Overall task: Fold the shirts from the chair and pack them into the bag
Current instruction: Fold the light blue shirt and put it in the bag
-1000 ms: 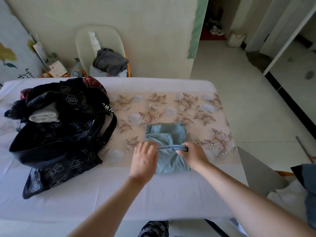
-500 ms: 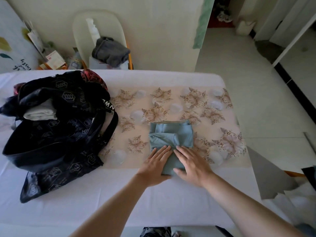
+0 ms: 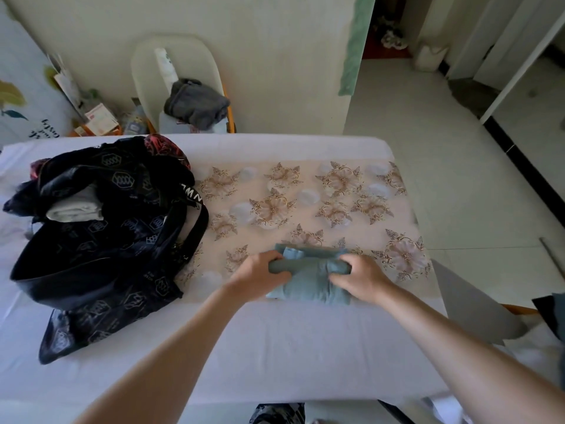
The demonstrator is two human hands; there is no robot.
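At frame left, the black bag [image 3: 122, 249] lies open on the table [image 3: 275, 347]. Lower centre, the left hand [image 3: 260, 275] curls round one end of the blue shirt [image 3: 308, 283] at its rolled edge, and the right hand [image 3: 363, 281] grips the other end, with the shirt lying between them.

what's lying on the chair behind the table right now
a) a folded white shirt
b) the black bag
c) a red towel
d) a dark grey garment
D: a crumpled dark grey garment lies on the pale chair, while the black bag sits on the table.
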